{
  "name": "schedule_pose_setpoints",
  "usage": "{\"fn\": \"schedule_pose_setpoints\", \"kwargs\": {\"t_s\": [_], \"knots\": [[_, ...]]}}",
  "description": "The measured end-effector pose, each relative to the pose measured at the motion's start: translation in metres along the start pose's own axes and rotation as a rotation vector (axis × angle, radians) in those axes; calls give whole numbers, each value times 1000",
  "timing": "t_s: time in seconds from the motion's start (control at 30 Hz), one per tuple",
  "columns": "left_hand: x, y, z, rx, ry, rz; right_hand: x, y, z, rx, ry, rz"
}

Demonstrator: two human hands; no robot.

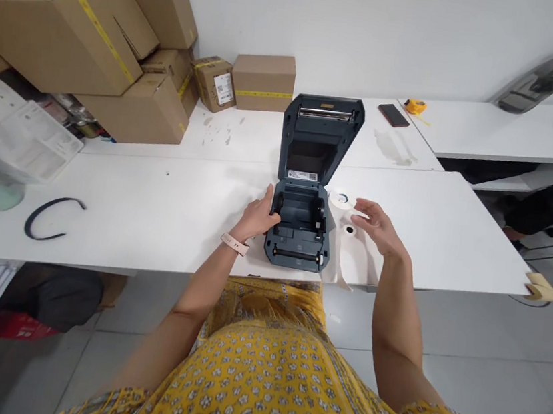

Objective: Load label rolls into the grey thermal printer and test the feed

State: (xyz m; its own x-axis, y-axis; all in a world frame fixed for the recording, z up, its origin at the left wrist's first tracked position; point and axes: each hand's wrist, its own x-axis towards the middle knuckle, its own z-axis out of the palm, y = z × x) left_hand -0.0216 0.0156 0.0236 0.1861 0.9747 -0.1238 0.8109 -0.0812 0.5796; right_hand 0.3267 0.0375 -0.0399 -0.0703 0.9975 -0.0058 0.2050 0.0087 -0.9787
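Observation:
A dark label printer [296, 250] stands on the white table with its lid [291, 125] raised and its inside bare of any roll. My left hand [255, 218] grips the printer's left edge, thumb over the rim and fingers along the outer side. To the right of the printer lie a white paper roll [340, 201] and, nearer me, another white roll with a dark core [349, 230], its loose strip [353, 260] reaching the table's front edge. Fingers apart and slightly bent, my right hand [377, 226] is beside these rolls; whether its fingertips touch the paper I cannot tell.
Cardboard boxes [137, 109] are piled at the back left. A black headband [33, 221] lies at the left. Behind the printer, to the right, are a phone [393, 115] and a yellow tape measure [414, 106]. A grey bottle [538, 81] stands far right.

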Motion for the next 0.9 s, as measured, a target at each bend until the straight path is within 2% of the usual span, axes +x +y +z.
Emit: {"fn": "schedule_pose_setpoints", "kwargs": {"t_s": [0.17, 0.3, 0.47, 0.6, 0.67, 0.73, 0.8, 0.9], "knots": [[-3, 5, 7, 99, 67, -39, 34, -16, 3, -110, -193, 21], [-10, 10, 12, 143, 118, -73, 47, -23, 14, -140, -297, 79], [-16, 9, 17, 178, 167, -96, 47, -20, 22, -29, -218, 60], [-17, 7, 19, 210, 183, -113, 41, -24, 16, 60, -117, 26], [-18, 8, 18, 229, 159, -114, 38, -39, 11, 69, -99, -7], [-18, 10, 16, 239, 137, -115, 35, -65, 9, 42, -148, -60], [-18, 11, 14, 234, 131, -118, 34, -99, 13, -51, -290, -157], [-19, 11, 13, 210, 137, -123, 37, -147, 36, -352, -601, -340]]}}
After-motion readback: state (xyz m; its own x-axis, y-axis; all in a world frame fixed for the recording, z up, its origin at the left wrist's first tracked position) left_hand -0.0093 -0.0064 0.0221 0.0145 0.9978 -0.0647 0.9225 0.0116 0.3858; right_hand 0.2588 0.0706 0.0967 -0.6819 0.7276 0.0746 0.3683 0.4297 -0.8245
